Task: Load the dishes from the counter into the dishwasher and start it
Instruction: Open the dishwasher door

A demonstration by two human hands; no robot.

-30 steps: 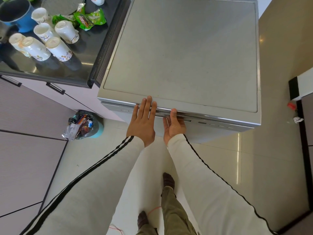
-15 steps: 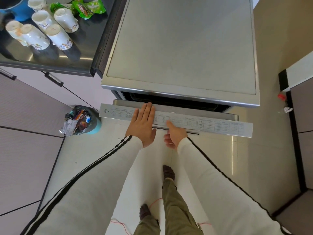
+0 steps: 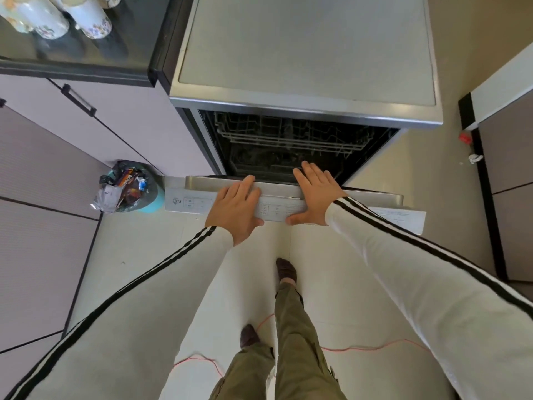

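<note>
Now half open, the dishwasher door [image 3: 375, 197] carries the left hand [image 3: 235, 207] and right hand [image 3: 314, 194], fingers laid straight across its top edge, clasping nothing. Mugs [image 3: 86, 21] sit on the counter [image 3: 86, 57]. Best practice: ease it down evenly, never dropping it.

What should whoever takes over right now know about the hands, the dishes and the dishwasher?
Left hand: flat on the top edge of the dishwasher door, holds nothing.
Right hand: fingers spread on the same edge, holds nothing.
Door partly lowered; visible part of the wire rack holds no dishes.
Cups stand on the counter, upper left.
Left to do: lower the door fully, load the cups, close, start.
</note>
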